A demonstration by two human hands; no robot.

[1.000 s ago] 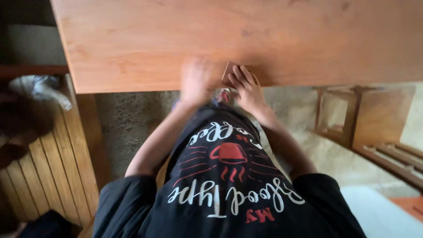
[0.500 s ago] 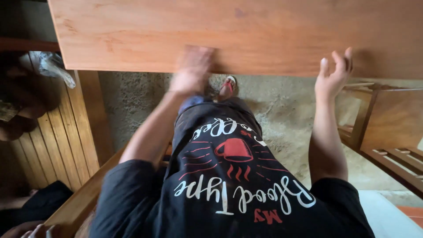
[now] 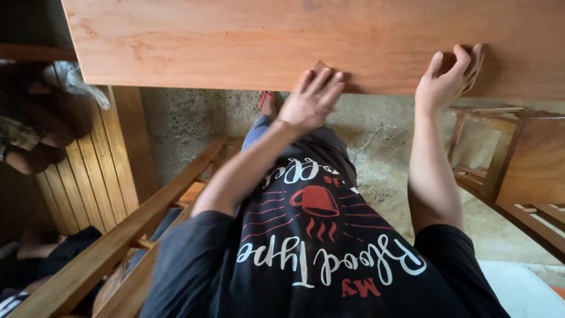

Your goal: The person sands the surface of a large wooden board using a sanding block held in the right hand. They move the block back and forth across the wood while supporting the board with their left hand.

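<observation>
Both hands [image 3: 310,97] [image 3: 448,79] rest on the board's [image 3: 235,41] near edge.

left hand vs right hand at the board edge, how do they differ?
The left hand lies flat, fingers straight, pressing a small brown piece against the wooden board; the right hand curls its fingers on the board's edge with no piece under it. The left hand sits near mid-edge, the right hand further right. Both touch the same near edge.
</observation>
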